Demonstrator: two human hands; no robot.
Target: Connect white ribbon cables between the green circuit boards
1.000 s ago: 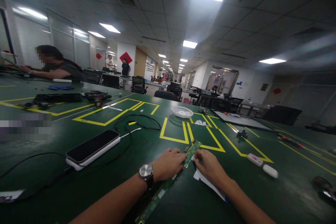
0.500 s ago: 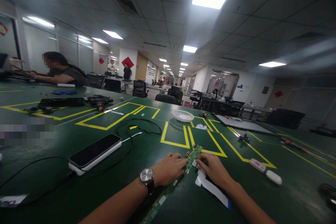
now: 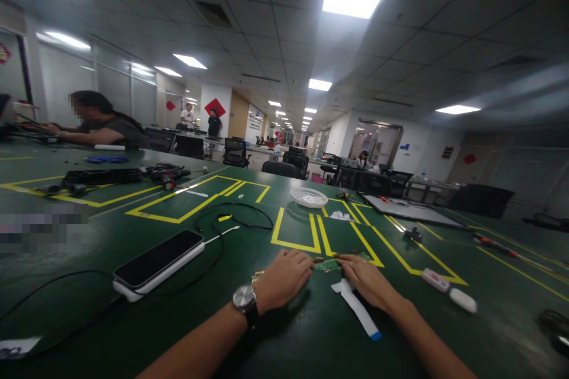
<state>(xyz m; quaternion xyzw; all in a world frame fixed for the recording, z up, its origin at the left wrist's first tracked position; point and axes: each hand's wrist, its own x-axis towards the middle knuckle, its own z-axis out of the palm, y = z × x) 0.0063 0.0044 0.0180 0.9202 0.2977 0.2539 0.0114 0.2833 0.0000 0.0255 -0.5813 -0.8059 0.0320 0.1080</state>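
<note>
A narrow green circuit board (image 3: 328,265) lies crosswise on the green table, partly covered by both hands. My left hand (image 3: 284,278), below a wristwatch, has its fingers closed on the board's left part. At its right part, my right hand (image 3: 362,278) has its fingers closed on the board too. Just below the right hand, a white flat ribbon cable (image 3: 359,311) with a blue end rests on the table, apart from the fingers.
A phone on a white block (image 3: 159,262) and black cables (image 3: 242,204) are at left. A white basket (image 3: 309,197) stands ahead. A white case (image 3: 463,299) and a screen panel (image 3: 411,211) are at right. A person (image 3: 100,121) sits far left.
The board has turned from pointing toward me to lying crosswise. Both hands have shifted onto it, and my right hand has moved off the ribbon cable, which now lies free.
</note>
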